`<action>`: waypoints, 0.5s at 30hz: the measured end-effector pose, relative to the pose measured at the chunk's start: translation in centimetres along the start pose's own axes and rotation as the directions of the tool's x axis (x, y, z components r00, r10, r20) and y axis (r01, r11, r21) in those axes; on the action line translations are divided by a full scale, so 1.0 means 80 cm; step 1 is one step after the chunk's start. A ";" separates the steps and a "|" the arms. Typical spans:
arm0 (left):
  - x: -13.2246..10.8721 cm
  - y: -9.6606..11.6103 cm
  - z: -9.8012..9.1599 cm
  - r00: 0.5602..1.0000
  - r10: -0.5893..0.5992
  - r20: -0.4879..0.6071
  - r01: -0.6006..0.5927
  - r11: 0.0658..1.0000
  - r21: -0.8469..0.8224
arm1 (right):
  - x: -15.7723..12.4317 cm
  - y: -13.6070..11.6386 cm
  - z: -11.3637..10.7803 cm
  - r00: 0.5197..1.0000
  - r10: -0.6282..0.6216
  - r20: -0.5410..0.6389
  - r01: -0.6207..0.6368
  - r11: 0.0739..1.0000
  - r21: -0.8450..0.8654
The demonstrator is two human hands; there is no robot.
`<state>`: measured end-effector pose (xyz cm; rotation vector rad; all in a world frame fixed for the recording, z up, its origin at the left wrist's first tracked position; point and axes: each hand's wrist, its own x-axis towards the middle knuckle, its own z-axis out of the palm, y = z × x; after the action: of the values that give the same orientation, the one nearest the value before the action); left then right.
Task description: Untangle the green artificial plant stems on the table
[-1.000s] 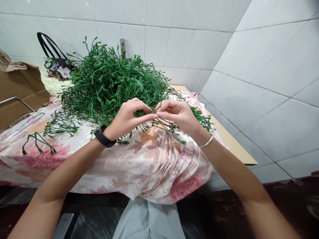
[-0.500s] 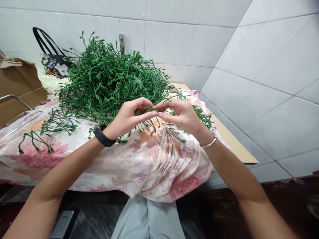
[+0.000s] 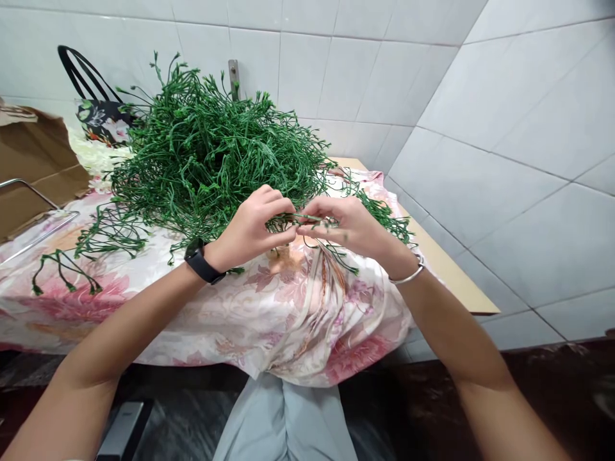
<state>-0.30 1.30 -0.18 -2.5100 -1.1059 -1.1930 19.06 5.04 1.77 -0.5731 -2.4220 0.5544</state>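
Your forearms come up from the bottom corners and meet over the near edge of the table, wrists bent so the hands face each other. Your left hand (image 3: 252, 224), with a black wristband (image 3: 202, 261) on it, curls its fingers down over a thin green stem (image 3: 302, 219) and pinches it against the thumb; your right hand (image 3: 348, 224), with a silver bangle (image 3: 408, 274) at the wrist, pinches the same stem from the other side, fingertips nearly touching the left ones (both grips are narrow and closed on the stem). The stem lies level between the two hands, just above the floral cloth (image 3: 298, 307) that drapes over the table's front. Right behind your hands rises the big heap of green stems (image 3: 211, 153), with a few loose sprigs (image 3: 65, 269) spread to the left. Farther left sits a cardboard box (image 3: 33, 160), a black-handled floral bag (image 3: 98, 115) stands by the tiled wall (image 3: 365, 70), and the bare table edge (image 3: 446, 269) shows on the right.
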 end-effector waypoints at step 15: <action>-0.002 0.000 0.003 1.000 0.021 -0.016 -0.020 0.996 0.091 | 0.000 -0.008 -0.003 0.992 0.067 0.104 -0.098 0.942 0.322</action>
<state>-0.25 1.34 -0.42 -2.4332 -1.1020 -1.1305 19.04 4.55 2.27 -0.5164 -2.3262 1.0156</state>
